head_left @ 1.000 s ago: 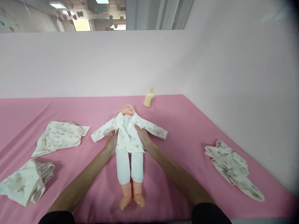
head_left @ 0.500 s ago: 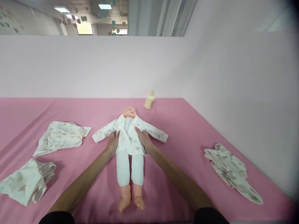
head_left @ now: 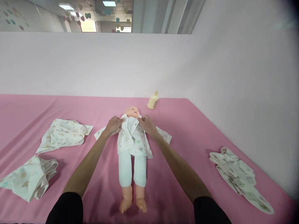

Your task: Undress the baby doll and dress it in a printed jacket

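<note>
In the head view, the collar of a white, small-patterned cloth jacket (head_left: 126, 140) is pinched between the fingers of the left hand (head_left: 113, 125) and right hand (head_left: 149, 125). The jacket is worn open by a peach-coloured baby doll (head_left: 132, 111), laid face-up on the pink-covered surface (head_left: 177, 177).

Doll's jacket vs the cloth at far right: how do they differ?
The jacket is on the doll, sleeves spread; the cloth lies bunched on the pink sheet. The left hand and right hand grip the jacket near the neck; neither touches the cloth. Both are pale and printed.
</note>
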A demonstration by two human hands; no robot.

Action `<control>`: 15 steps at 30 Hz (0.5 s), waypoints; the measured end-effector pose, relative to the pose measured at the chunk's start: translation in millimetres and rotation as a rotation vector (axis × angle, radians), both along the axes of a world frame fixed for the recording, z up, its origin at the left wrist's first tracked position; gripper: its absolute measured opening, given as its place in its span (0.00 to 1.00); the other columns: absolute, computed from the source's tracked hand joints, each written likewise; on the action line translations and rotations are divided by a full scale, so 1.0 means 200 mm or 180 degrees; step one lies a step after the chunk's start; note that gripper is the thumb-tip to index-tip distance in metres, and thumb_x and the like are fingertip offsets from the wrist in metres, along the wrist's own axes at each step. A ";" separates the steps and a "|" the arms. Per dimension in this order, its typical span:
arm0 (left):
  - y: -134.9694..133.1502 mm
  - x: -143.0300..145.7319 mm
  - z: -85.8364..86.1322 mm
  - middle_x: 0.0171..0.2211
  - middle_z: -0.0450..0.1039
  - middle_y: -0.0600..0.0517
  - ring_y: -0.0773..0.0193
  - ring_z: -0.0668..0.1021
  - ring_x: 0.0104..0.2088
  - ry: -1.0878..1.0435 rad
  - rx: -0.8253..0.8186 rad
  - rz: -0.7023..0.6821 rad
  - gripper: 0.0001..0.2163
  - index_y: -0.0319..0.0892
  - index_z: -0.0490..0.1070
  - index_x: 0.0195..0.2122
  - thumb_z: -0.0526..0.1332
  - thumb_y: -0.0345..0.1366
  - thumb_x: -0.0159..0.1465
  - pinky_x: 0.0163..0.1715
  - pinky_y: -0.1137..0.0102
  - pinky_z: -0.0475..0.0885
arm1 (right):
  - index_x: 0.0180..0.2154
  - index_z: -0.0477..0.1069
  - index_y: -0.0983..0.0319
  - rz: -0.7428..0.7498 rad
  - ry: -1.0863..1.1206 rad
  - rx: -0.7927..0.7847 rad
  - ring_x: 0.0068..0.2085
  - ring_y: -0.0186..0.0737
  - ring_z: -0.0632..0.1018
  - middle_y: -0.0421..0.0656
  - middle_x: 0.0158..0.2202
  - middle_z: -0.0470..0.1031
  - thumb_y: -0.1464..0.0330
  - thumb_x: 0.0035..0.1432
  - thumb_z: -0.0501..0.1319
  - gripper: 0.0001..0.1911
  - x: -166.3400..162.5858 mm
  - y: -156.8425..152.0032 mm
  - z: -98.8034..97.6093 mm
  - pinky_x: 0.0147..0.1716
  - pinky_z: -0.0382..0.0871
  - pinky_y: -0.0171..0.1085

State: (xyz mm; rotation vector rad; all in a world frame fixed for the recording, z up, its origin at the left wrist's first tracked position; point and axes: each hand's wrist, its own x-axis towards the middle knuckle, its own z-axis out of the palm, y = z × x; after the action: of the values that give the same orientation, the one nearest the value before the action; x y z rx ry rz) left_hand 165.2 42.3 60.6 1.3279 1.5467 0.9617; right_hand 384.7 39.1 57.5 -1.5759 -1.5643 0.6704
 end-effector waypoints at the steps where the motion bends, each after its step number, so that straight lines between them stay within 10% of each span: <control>1: 0.03 0.03 0.01 0.23 0.71 0.53 0.63 0.72 0.25 0.0049 -0.0005 -0.0030 0.16 0.42 0.70 0.35 0.69 0.47 0.54 0.29 0.70 0.61 | 0.25 0.62 0.58 0.0076 0.0164 -0.0013 0.26 0.36 0.66 0.38 0.22 0.67 0.58 0.60 0.58 0.15 -0.03 0.03 -0.01 0.28 0.57 0.36; 15: 0.06 0.24 0.10 0.27 0.73 0.52 0.61 0.72 0.30 -0.0225 0.0468 -0.1125 0.09 0.42 0.77 0.30 0.66 0.42 0.58 0.31 0.70 0.65 | 0.31 0.66 0.58 0.0320 0.1708 -0.0534 0.23 0.34 0.67 0.37 0.22 0.68 0.66 0.54 0.61 0.05 -0.07 0.24 -0.01 0.24 0.59 0.34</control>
State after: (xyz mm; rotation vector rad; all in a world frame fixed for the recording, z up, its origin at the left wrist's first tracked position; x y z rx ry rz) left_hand 212.5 54.3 80.1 1.5883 1.1542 0.8977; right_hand 371.4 86.6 54.5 -1.2915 -1.2097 1.1942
